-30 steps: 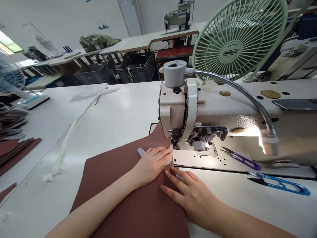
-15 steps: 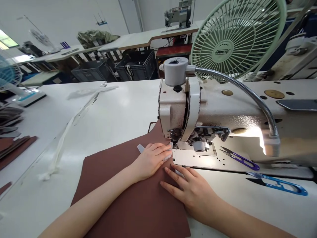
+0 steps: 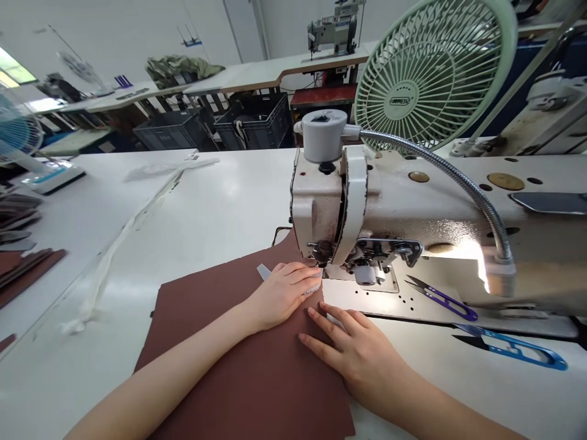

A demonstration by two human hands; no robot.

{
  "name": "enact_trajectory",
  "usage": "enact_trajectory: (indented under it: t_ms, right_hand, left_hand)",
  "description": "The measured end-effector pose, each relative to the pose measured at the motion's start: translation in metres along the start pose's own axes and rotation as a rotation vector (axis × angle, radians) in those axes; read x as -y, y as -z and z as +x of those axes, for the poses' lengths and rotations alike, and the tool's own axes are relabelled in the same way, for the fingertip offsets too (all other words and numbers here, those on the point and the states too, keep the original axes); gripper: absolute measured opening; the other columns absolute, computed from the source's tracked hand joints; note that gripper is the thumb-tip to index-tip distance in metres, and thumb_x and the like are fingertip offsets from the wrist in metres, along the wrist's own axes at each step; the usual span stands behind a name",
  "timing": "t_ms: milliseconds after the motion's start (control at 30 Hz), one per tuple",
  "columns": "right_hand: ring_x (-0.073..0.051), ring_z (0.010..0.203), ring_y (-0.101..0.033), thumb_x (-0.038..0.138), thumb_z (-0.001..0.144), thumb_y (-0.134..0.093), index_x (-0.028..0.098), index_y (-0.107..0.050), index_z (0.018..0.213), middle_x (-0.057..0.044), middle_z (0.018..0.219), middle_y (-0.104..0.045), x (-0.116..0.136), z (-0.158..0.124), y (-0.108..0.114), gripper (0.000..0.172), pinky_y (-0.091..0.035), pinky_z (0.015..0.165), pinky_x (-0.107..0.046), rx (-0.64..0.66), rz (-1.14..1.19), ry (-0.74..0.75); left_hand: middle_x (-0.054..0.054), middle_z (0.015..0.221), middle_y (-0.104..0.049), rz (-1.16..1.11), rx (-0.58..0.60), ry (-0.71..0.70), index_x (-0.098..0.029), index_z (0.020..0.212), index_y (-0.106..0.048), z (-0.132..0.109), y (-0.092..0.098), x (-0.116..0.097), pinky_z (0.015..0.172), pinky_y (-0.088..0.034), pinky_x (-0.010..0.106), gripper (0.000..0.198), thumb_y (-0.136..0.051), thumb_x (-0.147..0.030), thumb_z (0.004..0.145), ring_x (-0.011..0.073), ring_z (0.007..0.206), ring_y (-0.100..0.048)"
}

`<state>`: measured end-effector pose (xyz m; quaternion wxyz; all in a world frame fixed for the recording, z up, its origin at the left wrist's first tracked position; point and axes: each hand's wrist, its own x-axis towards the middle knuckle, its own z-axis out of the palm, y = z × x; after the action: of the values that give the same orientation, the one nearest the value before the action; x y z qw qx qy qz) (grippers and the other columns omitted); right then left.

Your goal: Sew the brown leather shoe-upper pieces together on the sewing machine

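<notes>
A large matte brown sheet (image 3: 257,379), leather-like, lies on the table with its right edge at the presser foot of a sewing machine (image 3: 316,201). My left hand (image 3: 282,296) rests on this sheet just in front of the needle area, its fingers together and closed over a pale translucent strip (image 3: 263,272); one end of the strip shows beyond the knuckles. Spread out, the fingers of my right hand (image 3: 353,348) lie flat on the sheet's right edge, closer to me. The hand grips nothing. The needle tip is hard to make out.
Purple thread snips (image 3: 443,297) lie on the machine bed, and blue snips (image 3: 513,346) lie in front of it. A green fan (image 3: 431,79) stands behind the machine. Stacked brown pieces (image 3: 27,272) are at the left. A lamp (image 3: 499,275) lights the bed.
The brown sheet and my left hand have shifted slightly to the right relative to the machine. My right hand stays on the sheet's edge. The view has moved a little.
</notes>
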<state>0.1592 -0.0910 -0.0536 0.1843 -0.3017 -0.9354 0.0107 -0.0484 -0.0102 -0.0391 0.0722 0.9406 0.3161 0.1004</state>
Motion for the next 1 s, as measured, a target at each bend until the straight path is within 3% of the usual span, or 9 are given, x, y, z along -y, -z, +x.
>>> enact_trajectory:
  t_ms: [200, 467, 667, 867, 1000]
  right_hand:
    - [-0.032, 0.109, -0.055, 0.022, 0.088, -0.045, 0.022, -0.057, 0.123, -0.013, 0.128, -0.057, 0.001, 0.0, -0.002, 0.037, -0.048, 0.079, -0.042, -0.031, 0.009, -0.022]
    - [-0.035, 0.118, -0.049, 0.024, 0.088, -0.045, 0.021, -0.051, 0.13, -0.016, 0.136, -0.048, -0.002, -0.002, -0.002, 0.042, -0.047, 0.081, -0.045, 0.086, -0.006, -0.021]
    - [-0.034, 0.122, -0.046, 0.025, 0.089, -0.045, 0.019, -0.05, 0.131, -0.016, 0.139, -0.045, 0.0, 0.0, 0.008, 0.043, -0.044, 0.086, -0.045, 0.13, -0.019, 0.001]
    - [-0.024, 0.101, -0.056, 0.035, 0.087, -0.05, 0.017, -0.062, 0.113, -0.01, 0.124, -0.06, 0.005, 0.001, 0.032, 0.033, -0.046, 0.075, -0.035, 0.224, 0.115, 0.042]
    - [-0.022, 0.087, -0.057, 0.037, 0.09, -0.044, 0.016, -0.063, 0.105, -0.011, 0.117, -0.064, 0.006, 0.0, 0.03, 0.032, -0.045, 0.069, -0.035, 0.197, 0.116, 0.056]
  left_hand:
    - [0.002, 0.132, -0.053, -0.009, -0.026, 0.002, -0.021, 0.119, -0.052, 0.0, -0.003, 0.001, 0.086, -0.036, 0.033, 0.029, -0.039, -0.017, 0.094, 0.0184, 0.115, -0.045]
    - [0.005, 0.12, -0.057, -0.02, 0.021, 0.031, -0.021, 0.12, -0.052, 0.005, 0.002, 0.001, 0.085, -0.038, 0.035, 0.032, -0.04, -0.016, 0.092, 0.0207, 0.111, -0.047]
    - [0.006, 0.12, -0.056, -0.045, 0.051, -0.004, -0.018, 0.123, -0.051, 0.004, 0.01, -0.002, 0.091, -0.037, 0.034, 0.045, -0.047, -0.01, 0.08, 0.0211, 0.112, -0.045]
    - [0.004, 0.115, -0.061, 0.172, -0.075, -0.101, -0.018, 0.117, -0.053, -0.002, 0.006, -0.004, 0.085, -0.035, 0.034, 0.035, -0.03, -0.007, 0.093, 0.0177, 0.106, -0.049]
    - [0.004, 0.112, -0.063, 0.284, -0.108, -0.123, -0.017, 0.112, -0.057, 0.001, 0.001, -0.004, 0.073, -0.036, 0.031, 0.03, -0.032, -0.014, 0.096, 0.0187, 0.098, -0.051]
